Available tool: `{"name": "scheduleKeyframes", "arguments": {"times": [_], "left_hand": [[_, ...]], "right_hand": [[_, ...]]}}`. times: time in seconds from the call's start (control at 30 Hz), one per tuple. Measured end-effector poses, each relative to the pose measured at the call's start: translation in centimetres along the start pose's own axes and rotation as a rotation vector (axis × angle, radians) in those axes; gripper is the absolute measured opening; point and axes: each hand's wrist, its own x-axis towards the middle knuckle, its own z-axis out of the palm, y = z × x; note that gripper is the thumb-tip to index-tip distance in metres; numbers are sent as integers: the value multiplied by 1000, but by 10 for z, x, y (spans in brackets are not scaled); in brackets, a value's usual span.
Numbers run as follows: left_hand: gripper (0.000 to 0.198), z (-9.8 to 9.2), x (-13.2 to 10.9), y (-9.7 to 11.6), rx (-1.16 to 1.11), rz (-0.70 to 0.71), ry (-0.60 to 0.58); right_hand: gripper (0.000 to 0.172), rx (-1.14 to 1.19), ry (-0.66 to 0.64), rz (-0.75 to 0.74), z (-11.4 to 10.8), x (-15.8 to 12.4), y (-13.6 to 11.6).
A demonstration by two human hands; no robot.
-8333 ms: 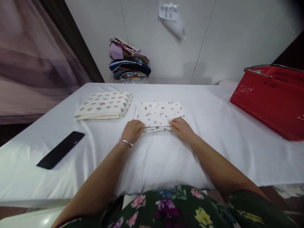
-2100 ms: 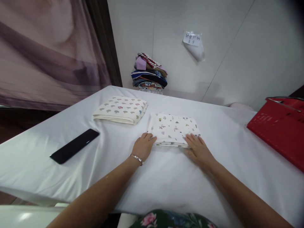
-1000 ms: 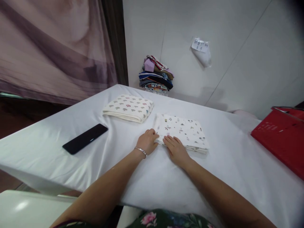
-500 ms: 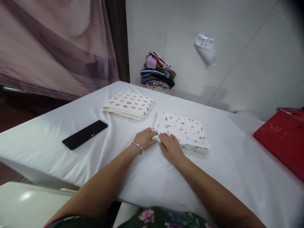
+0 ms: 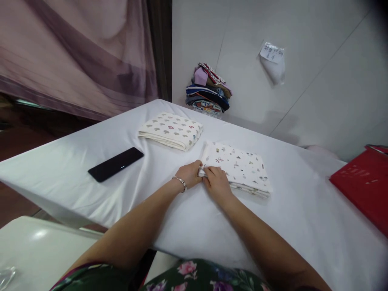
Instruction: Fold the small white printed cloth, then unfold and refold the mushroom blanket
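A white folded cloth (image 5: 244, 167) with small leaf-like and rounded prints lies flat on the table, its layers showing along the near edge. My left hand (image 5: 190, 173), with a silver bracelet at the wrist, grips the near left corner of this cloth. Right beside it, my right hand (image 5: 218, 185) has its fingers curled over the same corner and edge, thumb tucked low. The undersides of both grips are hidden. Farther back and to the left rests a cream folded cloth (image 5: 171, 130) with grey mushroom-like prints, touched by neither hand.
A black phone-like slab (image 5: 117, 163) lies on the white-covered table (image 5: 300, 214) at left. Stacked folded clothes (image 5: 209, 91) stand beyond the far edge by the wall. On the right is a red bag or box (image 5: 363, 173). A white chair-like surface (image 5: 45, 246) sits lower left.
The fingers of my right hand have gone from lying flatter on the cloth to curling over its corner. My left hand stays at that corner. The whole view has shifted slightly.
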Motion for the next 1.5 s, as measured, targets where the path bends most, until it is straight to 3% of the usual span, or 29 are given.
{"name": "scheduleKeyframes", "arguments": {"times": [0.27,0.6,1.03,1.17,1.33,1.5], "left_hand": [[33,-3,1,3,-57,-133,-29],[18,0,2,5,-138,-156,22],[42,-5,7,-4,-830,-379,-178],[43,-5,11,-7,-803,-366,-159],[44,-8,12,-11,-881,-375,-271],[48,-4,8,-7,-728,-328,-139]], "right_hand": [[27,-54,3,-61,1,2,5],[29,-20,55,-48,8,-2,4],[30,-34,31,-48,13,-2,6],[31,-28,33,-51,12,-3,6],[35,-47,26,-62,8,-4,3],[34,-13,41,-101,6,-6,3]]}}
